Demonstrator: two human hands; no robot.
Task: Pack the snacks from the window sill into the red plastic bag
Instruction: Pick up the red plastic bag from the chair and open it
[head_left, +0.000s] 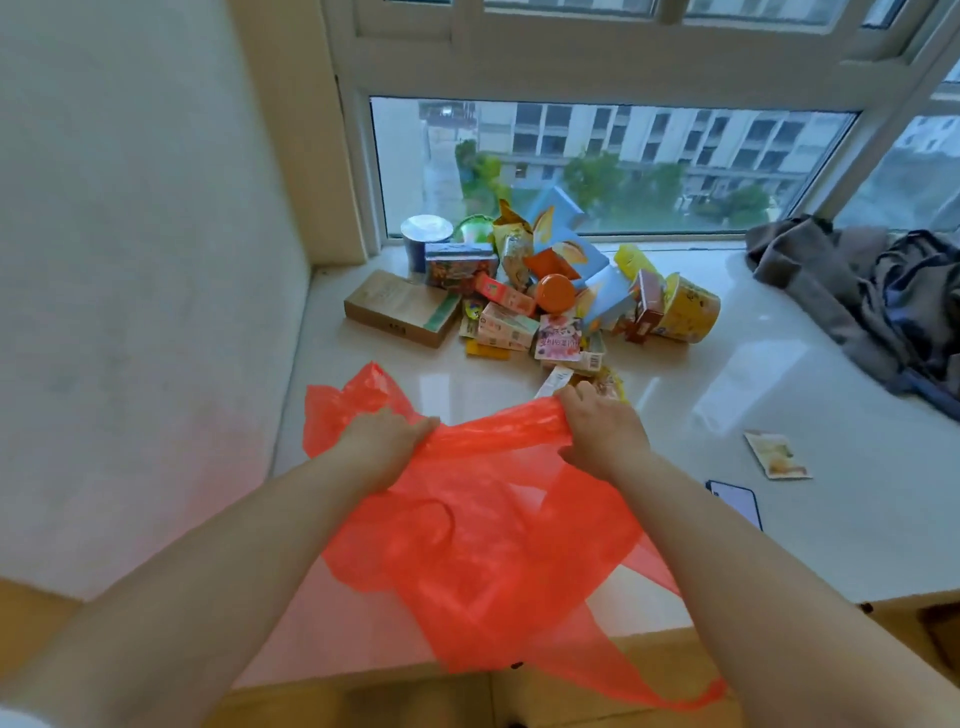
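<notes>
Red plastic bag (483, 545) is what I have in both hands: it lies crumpled on the near part of the pale, glossy window sill (779, 395), one handle loop trailing off the near edge. My left hand (384, 441) has its fingers curled into a bunch of the film on the left, and my right hand (602, 434) grips a gathered fold at the bag's far edge on the right. The film looks very thin, soft and nearly weightless, slippery against itself and likely easy to tear, so I judge the rim or the handle loops the best places to hold while I spread the mouth.

The snack pile (540, 291) sits farther back against the window glass, apart from the bag except at its nearest packets, just beyond my right hand. It mixes stiff cardboard boxes, including a flat brown carton (400, 309) on the left, crinkly foil pouches, a round orange lid (556, 293) and a yellow paper tub (685, 309) tipped on its side. All of it looks light. One flat packet (776, 454) lies alone to the right, with a phone (735, 501) nearer, and a heap of dark cloth (872, 296) at far right.
</notes>
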